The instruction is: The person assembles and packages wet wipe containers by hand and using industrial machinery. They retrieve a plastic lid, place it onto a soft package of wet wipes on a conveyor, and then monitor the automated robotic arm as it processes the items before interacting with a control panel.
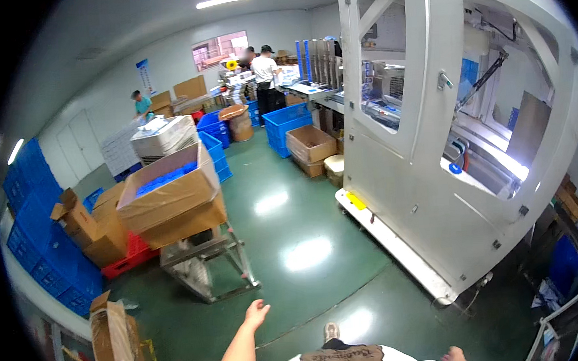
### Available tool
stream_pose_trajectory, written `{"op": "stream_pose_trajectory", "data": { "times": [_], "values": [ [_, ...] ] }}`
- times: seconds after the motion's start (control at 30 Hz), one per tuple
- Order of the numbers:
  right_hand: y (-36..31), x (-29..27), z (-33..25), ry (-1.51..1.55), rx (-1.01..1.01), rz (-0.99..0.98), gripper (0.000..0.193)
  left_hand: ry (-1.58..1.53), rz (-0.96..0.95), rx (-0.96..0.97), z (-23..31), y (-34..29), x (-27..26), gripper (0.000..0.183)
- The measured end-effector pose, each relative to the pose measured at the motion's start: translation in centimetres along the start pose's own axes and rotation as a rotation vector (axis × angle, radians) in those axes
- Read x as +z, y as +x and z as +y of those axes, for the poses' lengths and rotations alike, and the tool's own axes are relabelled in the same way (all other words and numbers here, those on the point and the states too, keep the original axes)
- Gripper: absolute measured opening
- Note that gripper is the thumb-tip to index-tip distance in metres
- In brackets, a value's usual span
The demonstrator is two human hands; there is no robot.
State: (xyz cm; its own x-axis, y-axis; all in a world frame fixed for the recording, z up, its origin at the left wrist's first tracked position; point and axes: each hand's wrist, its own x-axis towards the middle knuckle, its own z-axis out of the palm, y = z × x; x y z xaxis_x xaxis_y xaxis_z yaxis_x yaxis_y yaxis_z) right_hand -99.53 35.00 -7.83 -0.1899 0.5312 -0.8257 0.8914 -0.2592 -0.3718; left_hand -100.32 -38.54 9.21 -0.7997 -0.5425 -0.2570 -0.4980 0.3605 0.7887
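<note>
- left hand hangs empty over the green floor, fingers loosely open.
- nearest thing: the metal stand, just ahead and left of the fingertips, not touching.
- one tilted cardboard box of blue pieces sits on that stand.
- right hand barely shows at the lower edge; its fingers cannot be told.
- three people work far back.

The right hand at five o'clock is cut off by the lower edge, its fingers out of sight. At eleven o'clock, the far workers are too small to read. The blue bin at four o'clock sits half hidden behind the white machine.
</note>
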Motion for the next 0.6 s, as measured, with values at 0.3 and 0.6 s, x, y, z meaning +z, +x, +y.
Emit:
{"op": "stream_pose_trajectory", "data": {
  "times": [0.3,0.6],
  "values": [
    [-16.6,31.2,-35.7,0.064,-0.743,-0.092,0.064,0.465,-0.444,-0.099,-4.7,10.5,-1.3,0.060],
    [-22.6,37.7,-59.4,0.495,-0.859,0.824,0.024,0.451,-0.279,-0.847,-3.0,25.0,-7.7,0.044]
  ]
}}
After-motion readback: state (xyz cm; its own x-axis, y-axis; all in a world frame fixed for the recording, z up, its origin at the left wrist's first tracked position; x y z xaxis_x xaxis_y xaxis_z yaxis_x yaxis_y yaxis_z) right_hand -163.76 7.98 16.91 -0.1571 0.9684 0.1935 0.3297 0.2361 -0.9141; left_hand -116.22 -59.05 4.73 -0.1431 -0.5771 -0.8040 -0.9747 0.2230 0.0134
